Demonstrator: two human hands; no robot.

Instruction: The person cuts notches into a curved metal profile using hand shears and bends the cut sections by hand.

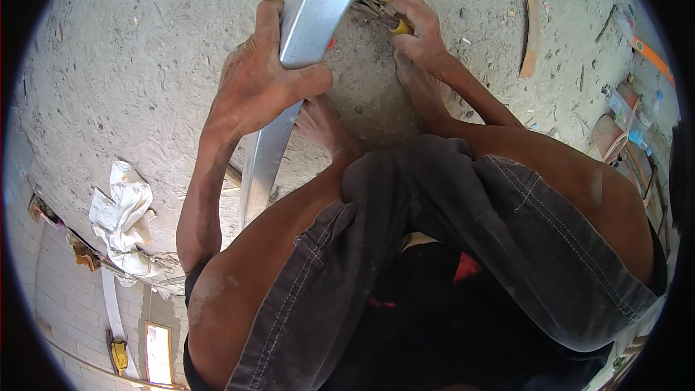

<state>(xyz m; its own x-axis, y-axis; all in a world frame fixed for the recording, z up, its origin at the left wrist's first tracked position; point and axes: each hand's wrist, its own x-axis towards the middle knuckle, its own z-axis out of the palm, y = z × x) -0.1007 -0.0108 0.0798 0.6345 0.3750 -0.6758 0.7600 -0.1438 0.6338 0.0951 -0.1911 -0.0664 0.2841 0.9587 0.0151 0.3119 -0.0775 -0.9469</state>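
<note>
My left hand (264, 76) is closed round a long silver metal channel (313, 18), thumb and fingers on opposite sides. The channel slants from the top middle down past my left leg, which hides part of it. A thin dark line crosses its face near the upper end. At that line, on the channel's right edge, are the metal jaws of yellow-handled snips (400, 27), partly hidden by fingers. My right hand (423, 29) is wrapped round their handles. Both bare feet (326, 127) are on the ground just below the hands.
Dusty, rough ground (174, 43) surrounds me. A wooden strip (530, 22) lies at the right. Farther right are plastic bottles (637, 119) and an orange bar (653, 61). A crumpled white sack (124, 210) lies at the left, near a block wall (69, 300).
</note>
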